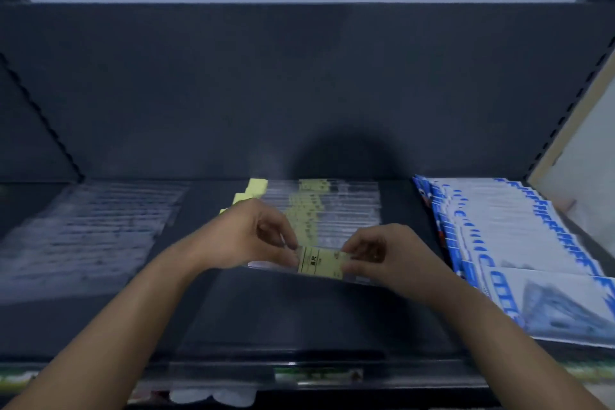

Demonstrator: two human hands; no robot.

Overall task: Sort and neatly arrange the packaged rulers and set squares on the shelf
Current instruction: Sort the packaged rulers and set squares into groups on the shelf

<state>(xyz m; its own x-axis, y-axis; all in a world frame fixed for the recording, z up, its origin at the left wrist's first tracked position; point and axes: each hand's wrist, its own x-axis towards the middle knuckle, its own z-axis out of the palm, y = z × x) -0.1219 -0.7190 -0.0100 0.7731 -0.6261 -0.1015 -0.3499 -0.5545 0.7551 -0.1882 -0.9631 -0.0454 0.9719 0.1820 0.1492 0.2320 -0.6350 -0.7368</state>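
While the shelf [299, 316] spreads beneath both hands, set-square packs [519, 236] lie to their right and a ruler row [332, 206] lies just beyond. The left hand [246, 236] and right hand [379, 253] pinch one packaged ruler [321, 263] between them. It is likely light, stiff and slick, so hold it near the ends.

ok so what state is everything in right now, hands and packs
left hand, pinches the held ruler pack left of its yellow label
right hand, pinches it right of the label
held ruler pack, crosswise at the front of the middle row
yellow-label rulers, overlapping row, lying flat
clear rulers, flat pile at left, blurred
set square packs, overlapping row at right
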